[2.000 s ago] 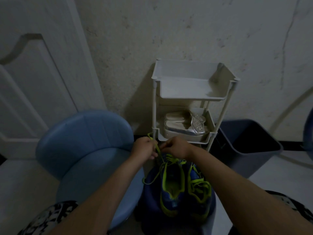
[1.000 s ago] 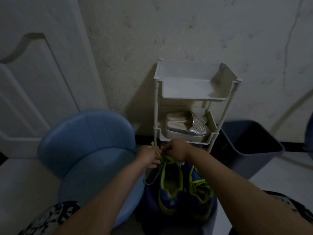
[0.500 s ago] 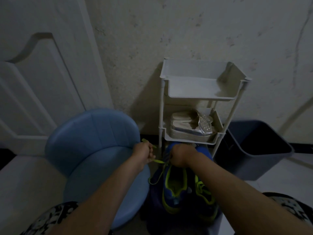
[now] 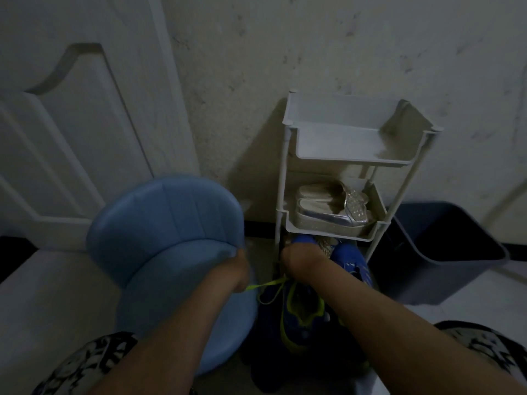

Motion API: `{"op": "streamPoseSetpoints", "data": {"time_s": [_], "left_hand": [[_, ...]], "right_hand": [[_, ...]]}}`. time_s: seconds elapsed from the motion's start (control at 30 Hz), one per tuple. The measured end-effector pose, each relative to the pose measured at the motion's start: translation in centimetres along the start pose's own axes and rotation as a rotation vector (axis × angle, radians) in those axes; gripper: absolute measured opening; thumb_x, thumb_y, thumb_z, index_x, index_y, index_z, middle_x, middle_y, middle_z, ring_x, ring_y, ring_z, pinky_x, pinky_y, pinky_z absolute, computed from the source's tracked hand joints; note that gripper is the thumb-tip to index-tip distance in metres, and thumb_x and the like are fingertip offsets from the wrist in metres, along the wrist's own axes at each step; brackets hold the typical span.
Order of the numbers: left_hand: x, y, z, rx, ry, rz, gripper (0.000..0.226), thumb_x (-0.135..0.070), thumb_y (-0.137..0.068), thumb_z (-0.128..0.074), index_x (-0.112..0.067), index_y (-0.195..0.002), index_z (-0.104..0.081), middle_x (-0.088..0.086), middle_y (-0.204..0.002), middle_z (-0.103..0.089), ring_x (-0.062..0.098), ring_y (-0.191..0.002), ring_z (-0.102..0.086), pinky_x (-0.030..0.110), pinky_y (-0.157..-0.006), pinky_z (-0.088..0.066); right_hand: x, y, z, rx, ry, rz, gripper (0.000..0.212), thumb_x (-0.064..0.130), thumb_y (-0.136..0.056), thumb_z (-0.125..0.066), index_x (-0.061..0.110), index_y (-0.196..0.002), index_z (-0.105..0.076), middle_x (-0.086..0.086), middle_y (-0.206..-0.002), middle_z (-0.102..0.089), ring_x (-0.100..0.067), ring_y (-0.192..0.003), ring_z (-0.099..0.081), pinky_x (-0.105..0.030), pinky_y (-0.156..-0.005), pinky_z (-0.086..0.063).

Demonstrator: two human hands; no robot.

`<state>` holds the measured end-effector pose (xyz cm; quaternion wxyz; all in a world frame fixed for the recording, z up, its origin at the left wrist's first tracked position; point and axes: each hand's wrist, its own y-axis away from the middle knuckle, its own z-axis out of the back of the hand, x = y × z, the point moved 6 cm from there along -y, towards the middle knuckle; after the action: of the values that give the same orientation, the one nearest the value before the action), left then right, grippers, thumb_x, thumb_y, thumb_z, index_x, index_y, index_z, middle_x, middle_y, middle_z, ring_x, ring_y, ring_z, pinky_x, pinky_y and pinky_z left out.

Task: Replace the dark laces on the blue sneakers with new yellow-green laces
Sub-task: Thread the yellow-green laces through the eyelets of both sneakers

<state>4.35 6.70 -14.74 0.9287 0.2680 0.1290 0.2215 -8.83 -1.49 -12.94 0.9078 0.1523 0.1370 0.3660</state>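
Observation:
Two blue sneakers with yellow-green trim stand side by side below me, the left sneaker (image 4: pixel 299 317) and the right sneaker (image 4: pixel 352 260). A yellow-green lace (image 4: pixel 266 284) stretches taut from the left sneaker toward my left hand (image 4: pixel 238 270), which grips its end with curled fingers. My right hand (image 4: pixel 299 259) is curled over the front of the left sneaker, holding the lace there. The fingertips of both hands are hidden. A slack loop of lace hangs beside the shoe.
A round blue chair (image 4: pixel 171 252) stands at the left, touching my left hand. A white shelf rack (image 4: pixel 291 172) with silver shoes (image 4: pixel 330 212) stands against the wall behind the sneakers. A dark bin (image 4: pixel 445 249) sits to the right. A white door (image 4: pixel 71 124) is far left.
My hands have drawn apart. The left hand pulled the lace out to the left and down, and the right hand sank onto the sneaker. The view shifted left and closer.

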Motion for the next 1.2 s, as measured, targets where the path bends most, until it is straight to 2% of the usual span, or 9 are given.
{"op": "streamPoseSetpoints", "data": {"time_s": [0.13,0.23,0.37,0.5,0.63,0.73,1.03,1.13,1.2], "left_hand": [[-0.7,1.8,0.4,0.111,-0.28,-0.024,0.068,-0.018,-0.1,-0.049,-0.006,-0.155,-0.011,0.02,-0.161,-0.01,0.035,-0.146,-0.02,0.04,-0.117,-0.023],[-1.9,1.8,1.2,0.08,-0.251,-0.067,0.056,-0.014,-0.101,-0.042,-0.006,-0.153,-0.023,0.022,-0.159,-0.014,0.036,-0.142,-0.028,0.04,-0.116,-0.028],[-3.3,1.9,2.0,0.057,-0.103,-0.155,0.031,-0.015,-0.096,-0.052,-0.009,-0.124,-0.063,0.01,-0.124,-0.065,0.022,-0.106,-0.066,0.034,-0.092,-0.054],[-4.8,2.8,2.2,0.098,0.03,-0.207,0.025,-0.019,-0.095,-0.057,-0.007,-0.113,-0.068,0.008,-0.112,-0.072,0.011,-0.066,-0.062,0.026,-0.076,-0.053],[-6.8,3.5,3.5,0.003,0.191,-0.352,0.022,-0.01,-0.093,-0.052,-0.006,-0.103,-0.071,0.011,-0.106,-0.07,0.026,-0.096,-0.065,0.024,-0.076,-0.046],[-8.2,3.5,4.2,-0.125,0.428,-0.447,0.019,-0.01,-0.091,-0.055,-0.019,-0.076,-0.061,0.0,-0.08,-0.061,0.021,-0.084,-0.059,0.026,-0.063,-0.041],[-10.1,4.1,6.6,-0.305,0.916,-0.463,0.022,-0.026,-0.095,-0.059,-0.014,-0.08,-0.069,0.001,-0.073,-0.064,0.011,-0.068,-0.054,0.027,-0.064,-0.039],[-10.6,4.0,7.1,-0.316,0.927,-0.49,0.014,-0.022,-0.094,-0.061,-0.013,-0.086,-0.067,-0.002,-0.072,-0.066,0.009,-0.066,-0.056,0.025,-0.062,-0.04],[-11.1,4.0,7.2,-0.333,0.86,-0.517,0.011,-0.022,-0.093,-0.063,-0.015,-0.085,-0.068,-0.004,-0.07,-0.066,0.006,-0.067,-0.059,0.022,-0.063,-0.042]], "right_hand": [[0.1,0.8,0.4,0.001,-0.238,0.043,0.031,0.018,-0.098,-0.054,0.003,-0.123,-0.062,-0.015,-0.126,-0.062,-0.029,-0.116,-0.059,-0.033,-0.091,-0.047],[-1.3,1.3,0.6,-0.014,-0.559,0.001,0.027,0.022,-0.096,-0.054,0.007,-0.113,-0.069,-0.009,-0.116,-0.066,-0.024,-0.108,-0.062,-0.029,-0.085,-0.048],[-2.6,2.0,1.5,-0.056,-1.068,-0.073,0.013,0.014,-0.095,-0.057,0.012,-0.101,-0.068,-0.003,-0.091,-0.068,-0.012,-0.076,-0.066,-0.015,-0.056,-0.047],[-2.4,3.4,3.7,-0.11,-1.441,-0.045,0.014,0.006,-0.098,-0.053,0.005,-0.11,-0.059,-0.008,-0.08,-0.064,0.002,-0.039,-0.05,-0.012,-0.037,-0.035],[-3.3,4.1,5.9,-0.263,-1.635,0.034,0.014,0.0,-0.095,-0.052,0.007,-0.106,-0.056,-0.009,-0.08,-0.068,-0.004,-0.038,-0.046,-0.015,-0.037,-0.034],[-4.3,5.1,7.0,-0.329,-1.676,0.042,0.017,0.0,-0.096,-0.053,0.003,-0.112,-0.056,-0.007,-0.083,-0.07,-0.006,-0.035,-0.038,-0.018,-0.033,-0.028],[-8.0,7.8,7.3,-0.454,-1.666,-0.072,0.023,-0.008,-0.093,-0.052,-0.005,-0.109,-0.069,-0.013,-0.092,-0.068,0.005,-0.037,-0.05,-0.012,-0.038,-0.035],[-9.5,7.5,6.5,-0.486,-1.359,-0.15,0.029,-0.002,-0.091,-0.055,0.008,-0.112,-0.073,-0.013,-0.105,-0.072,0.007,-0.048,-0.055,-0.015,-0.045,-0.042],[-10.3,7.3,6.0,-0.47,-1.004,-0.204,0.037,0.01,-0.088,-0.056,0.023,-0.121,-0.07,-0.007,-0.118,-0.07,-0.002,-0.079,-0.066,-0.021,-0.067,-0.051]]}}
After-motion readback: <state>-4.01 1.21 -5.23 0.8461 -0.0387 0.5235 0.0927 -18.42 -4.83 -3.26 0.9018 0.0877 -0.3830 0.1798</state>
